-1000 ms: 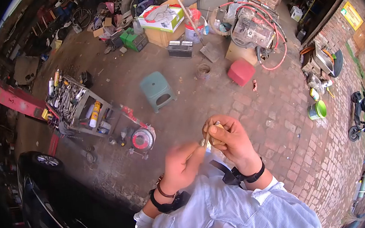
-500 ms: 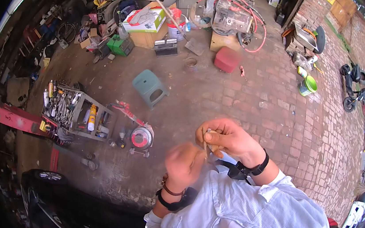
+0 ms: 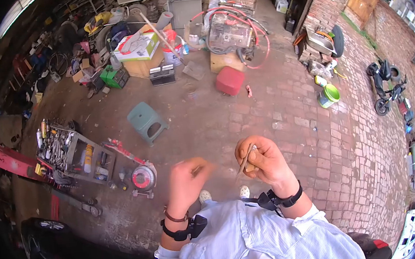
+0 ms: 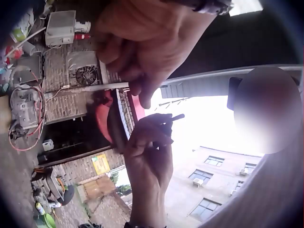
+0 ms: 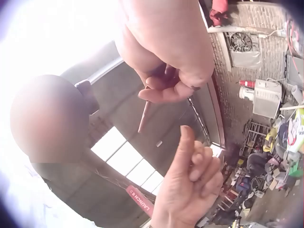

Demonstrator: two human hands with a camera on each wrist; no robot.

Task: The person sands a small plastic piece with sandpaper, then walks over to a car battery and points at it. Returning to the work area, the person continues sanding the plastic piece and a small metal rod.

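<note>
The right hand (image 3: pixel 269 165) pinches a thin rod (image 3: pixel 243 167), likely for steadiness, with the left hand (image 3: pixel 187 183) loosely curled near that rod.

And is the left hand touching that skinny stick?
Apart: the right wrist view shows a gap between the left hand and the skinny stick.

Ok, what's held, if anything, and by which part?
The right hand pinches a thin brown stick near its upper end; how it holds the small tan piece beside it is unclear. The left hand shows nothing held.
</note>
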